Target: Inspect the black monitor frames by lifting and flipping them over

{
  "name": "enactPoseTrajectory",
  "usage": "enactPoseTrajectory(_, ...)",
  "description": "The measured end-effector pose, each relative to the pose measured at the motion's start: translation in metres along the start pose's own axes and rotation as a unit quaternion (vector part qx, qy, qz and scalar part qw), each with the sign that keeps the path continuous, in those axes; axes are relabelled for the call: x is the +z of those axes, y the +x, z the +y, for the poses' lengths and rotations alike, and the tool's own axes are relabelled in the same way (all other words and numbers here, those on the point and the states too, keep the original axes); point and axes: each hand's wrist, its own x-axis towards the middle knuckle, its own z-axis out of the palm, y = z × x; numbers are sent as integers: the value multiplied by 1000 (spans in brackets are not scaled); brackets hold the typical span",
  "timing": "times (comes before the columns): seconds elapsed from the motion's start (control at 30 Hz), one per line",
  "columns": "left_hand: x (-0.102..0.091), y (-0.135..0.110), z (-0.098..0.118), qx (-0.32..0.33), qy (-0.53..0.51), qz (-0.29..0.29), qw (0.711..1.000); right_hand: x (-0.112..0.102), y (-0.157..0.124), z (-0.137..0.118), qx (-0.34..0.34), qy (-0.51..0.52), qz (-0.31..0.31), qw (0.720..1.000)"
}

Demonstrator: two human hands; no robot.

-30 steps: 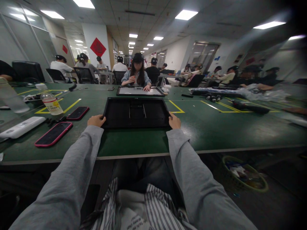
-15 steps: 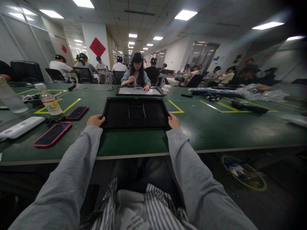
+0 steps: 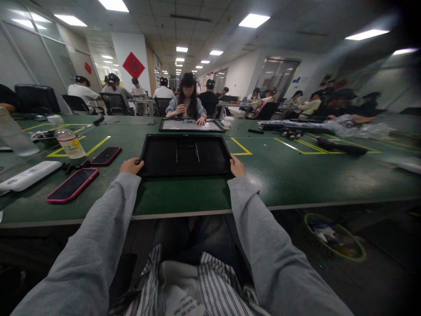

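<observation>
A black rectangular panel (image 3: 186,154) with a raised frame lies flat on the green table (image 3: 296,180) in front of me. My left hand (image 3: 131,166) grips its near left corner with fingers curled round the edge. My right hand (image 3: 237,166) is closed on its near right corner. Both arms wear grey sleeves. Striped cloth lies on my lap below the table edge.
Left of the panel lie two dark phones (image 3: 72,184) (image 3: 105,155), a white box (image 3: 29,175) and a plastic bottle (image 3: 67,141). A person sits across the table at a light panel (image 3: 191,125). Other people work behind. A green basket (image 3: 335,237) sits on the floor at right.
</observation>
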Motion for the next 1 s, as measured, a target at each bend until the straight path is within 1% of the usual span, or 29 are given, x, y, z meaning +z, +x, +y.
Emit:
enactPoseTrajectory(0.27, 2, 0, 2, -12, -45, -3, 999, 2, 5, 4, -15, 45, 47, 998)
enactPoseTrajectory(0.4, 1, 0, 3, -27, -67, -16, 997, 5, 10, 8, -16, 74, 54, 996)
enactPoseTrajectory(0.5, 0, 0, 4, -38, -64, -16, 997, 7, 12, 9, -12, 93, 54, 994)
enactPoseTrajectory(0.73, 3, 1, 3, -42, -64, -10, 997, 6, 8, 4, 1, 65, 47, 997)
enactPoseTrajectory(0.83, 6, 6, -1, -31, -78, -20, 996, 6, 7, 4, -3, 52, 54, 997)
enactPoseTrajectory(0.93, 5, 14, -7, -17, -85, -46, 995, 5, 6, 4, -7, 28, 81, 996)
enactPoseTrajectory(1.0, 4, 19, -11, -14, -88, -59, 994, 4, 5, 3, -9, 12, 127, 992)
